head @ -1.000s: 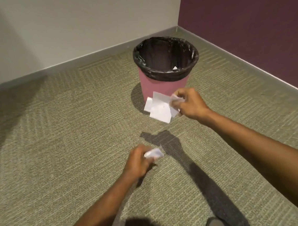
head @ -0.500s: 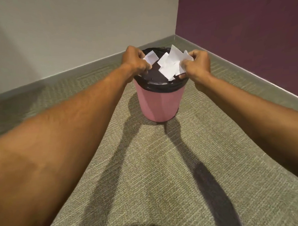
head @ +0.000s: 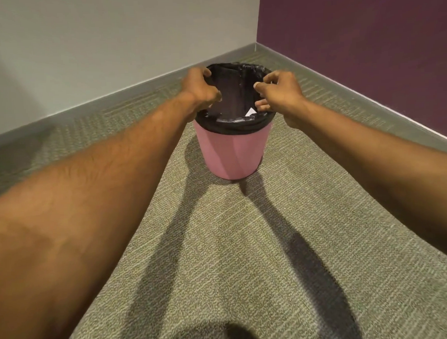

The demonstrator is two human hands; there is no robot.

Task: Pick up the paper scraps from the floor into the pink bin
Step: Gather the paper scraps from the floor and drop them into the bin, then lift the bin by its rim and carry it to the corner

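No writing, label, brand, number or sign can be read anywhere here: the pink bin (head: pixel 233 153), its black liner (head: pixel 237 125), the carpet (head: pixel 221 259) and both walls are plain.

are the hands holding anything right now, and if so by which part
Nothing is held. The left hand and right hand hover over the bin with fingers loosely curled and no paper in them; a white scrap lies inside the bin.

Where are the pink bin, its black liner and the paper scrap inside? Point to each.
pink bin (head: pixel 233 153): head view, on its bare pink front wall.
black liner (head: pixel 234 127): head view, on the band folded over the near rim.
paper scrap (head: pixel 250 112): head view, on the white corner showing inside.
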